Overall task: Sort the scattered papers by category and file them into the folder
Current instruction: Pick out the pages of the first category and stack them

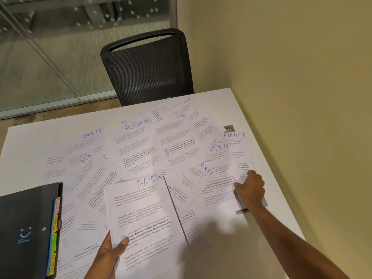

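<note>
Several printed sheets with handwritten headings lie scattered over the white table (30,137). My left hand (108,256) holds a sheet headed ADMIN (141,214) by its lower left corner, lifted above the pile. My right hand (250,188) reaches to the right side and pinches the lower edge of a sheet headed FINANCE (239,150). Nearby lie sheets headed SPORTS (218,158), HR (177,141), another FINANCE sheet (132,141), a SPORTS sheet (88,143) and an HR sheet (86,170). A dark folder (26,232) with coloured tabs lies shut at the lower left.
A black mesh chair (147,69) stands behind the table's far edge. A beige wall (291,67) runs along the table's right side. A glass partition (50,47) is at the back left. A grey metal piece (251,210) shows under my right wrist.
</note>
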Motion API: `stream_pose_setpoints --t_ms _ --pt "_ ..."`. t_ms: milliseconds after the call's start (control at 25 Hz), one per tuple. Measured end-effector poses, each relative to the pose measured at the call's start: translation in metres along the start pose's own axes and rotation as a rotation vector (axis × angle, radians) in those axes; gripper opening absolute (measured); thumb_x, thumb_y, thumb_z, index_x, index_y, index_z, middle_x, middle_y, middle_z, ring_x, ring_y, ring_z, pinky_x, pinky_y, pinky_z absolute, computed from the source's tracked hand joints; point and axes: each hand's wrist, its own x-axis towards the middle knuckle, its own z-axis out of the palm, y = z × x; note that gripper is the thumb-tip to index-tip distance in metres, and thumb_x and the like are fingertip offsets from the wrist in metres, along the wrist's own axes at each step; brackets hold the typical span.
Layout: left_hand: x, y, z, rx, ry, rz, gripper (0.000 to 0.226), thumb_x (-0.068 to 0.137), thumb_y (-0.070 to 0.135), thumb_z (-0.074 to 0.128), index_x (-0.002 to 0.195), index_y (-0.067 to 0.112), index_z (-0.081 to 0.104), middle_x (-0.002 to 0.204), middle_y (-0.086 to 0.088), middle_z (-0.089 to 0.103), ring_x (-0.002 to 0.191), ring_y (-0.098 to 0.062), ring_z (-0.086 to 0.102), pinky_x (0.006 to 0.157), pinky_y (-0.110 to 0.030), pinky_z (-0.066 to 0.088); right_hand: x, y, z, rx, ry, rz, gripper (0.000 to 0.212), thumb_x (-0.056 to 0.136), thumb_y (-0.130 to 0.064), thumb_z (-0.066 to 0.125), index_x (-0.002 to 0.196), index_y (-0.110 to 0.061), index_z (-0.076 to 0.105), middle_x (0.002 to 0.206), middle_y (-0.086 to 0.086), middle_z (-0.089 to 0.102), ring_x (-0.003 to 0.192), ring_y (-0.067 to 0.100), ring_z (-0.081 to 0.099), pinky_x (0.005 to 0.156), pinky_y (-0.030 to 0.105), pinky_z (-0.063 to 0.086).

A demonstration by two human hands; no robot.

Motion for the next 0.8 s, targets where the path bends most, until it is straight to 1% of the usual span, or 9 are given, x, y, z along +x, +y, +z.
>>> stream_pose_setpoints --t_ms 120,240,360,440,560,600,640,720,800 --pt "0.000 -0.002 -0.003 0.007 0.015 0.001 0.053 0.101 -0.007 0.058 0.146 0.020 0.061 0.131 -0.012 0.077 0.125 -0.041 0.067 0.088 -0.043 0.064 0.002 -0.031 0.010 -0.043 0.037 -0.124 0.075 0.074 -0.040 0.093 0.133 -0.011 0.057 0.126 0.015 0.063 0.118 0.038 0.059 0.092 0.053 0.056" --pt "0.003 -0.004 -0.012 0.014 0.039 -0.002 0.051 0.101 -0.006 0.059 0.143 0.022 0.063 0.129 -0.012 0.077 0.126 -0.042 0.066 0.103 -0.052 0.055 0.005 -0.083 0.028 0.062 -0.055 -0.235 0.079 0.074 -0.044 0.093 0.133 -0.007 0.055 0.127 0.016 0.060 0.119 0.038 0.058 0.092 0.051 0.056" --pt "0.011 -0.011 -0.023 0.056 0.058 0.005 0.049 0.100 -0.009 0.058 0.137 0.022 0.065 0.124 -0.007 0.080 0.132 -0.042 0.063 0.104 -0.047 0.053 0.010 -0.133 0.045 0.049 -0.142 -0.272 0.093 0.073 -0.053 0.092 0.140 -0.005 0.049 0.134 0.018 0.055 0.126 0.038 0.055 0.098 0.051 0.054" --pt "0.014 -0.012 -0.027 0.058 0.070 0.006 0.051 0.101 -0.011 0.057 0.140 0.020 0.063 0.122 -0.005 0.080 0.134 -0.042 0.061 0.105 -0.044 0.050 0.012 -0.153 0.055 -0.050 -0.158 -0.262 0.106 0.070 -0.060 0.092 0.144 -0.003 0.043 0.140 0.020 0.051 0.132 0.040 0.052 0.104 0.051 0.054" --pt "0.014 -0.010 -0.027 0.011 0.063 -0.007 0.054 0.102 -0.012 0.054 0.147 0.018 0.058 0.126 -0.009 0.079 0.123 -0.038 0.067 0.087 -0.040 0.064 0.015 -0.165 0.067 -0.155 -0.137 -0.270 0.107 0.069 -0.051 0.097 0.144 0.000 0.039 0.141 0.023 0.049 0.130 0.042 0.053 0.107 0.049 0.053" --pt "0.013 -0.010 -0.026 -0.004 0.071 -0.005 0.054 0.102 -0.012 0.053 0.147 0.018 0.058 0.128 -0.010 0.078 0.121 -0.035 0.068 0.081 -0.035 0.066 0.016 -0.166 0.069 -0.140 -0.131 -0.260 0.105 0.068 -0.046 0.099 0.142 0.000 0.040 0.141 0.024 0.049 0.129 0.043 0.054 0.107 0.050 0.054" --pt "0.013 -0.010 -0.027 -0.013 0.079 -0.003 0.055 0.102 -0.012 0.054 0.148 0.017 0.057 0.131 -0.012 0.076 0.121 -0.034 0.068 0.080 -0.033 0.066 0.017 -0.167 0.071 -0.111 -0.130 -0.246 0.103 0.067 -0.040 0.101 0.141 0.001 0.041 0.140 0.024 0.049 0.129 0.044 0.055 0.106 0.051 0.054" --pt "0.013 -0.010 -0.027 -0.034 0.078 -0.005 0.058 0.101 -0.010 0.055 0.151 0.019 0.055 0.136 -0.011 0.074 0.125 -0.035 0.067 0.089 -0.040 0.064 0.019 -0.167 0.074 -0.036 -0.135 -0.217 0.100 0.065 -0.030 0.103 0.139 0.001 0.042 0.139 0.025 0.049 0.129 0.047 0.056 0.105 0.053 0.055" --pt "0.012 -0.009 -0.027 -0.053 0.075 -0.026 0.058 0.102 -0.008 0.056 0.152 0.022 0.055 0.138 -0.010 0.073 0.129 -0.038 0.065 0.107 -0.054 0.054 0.018 -0.167 0.076 0.009 -0.134 -0.199 0.099 0.065 -0.025 0.104 0.137 0.001 0.042 0.139 0.025 0.049 0.129 0.048 0.056 0.102 0.054 0.054"
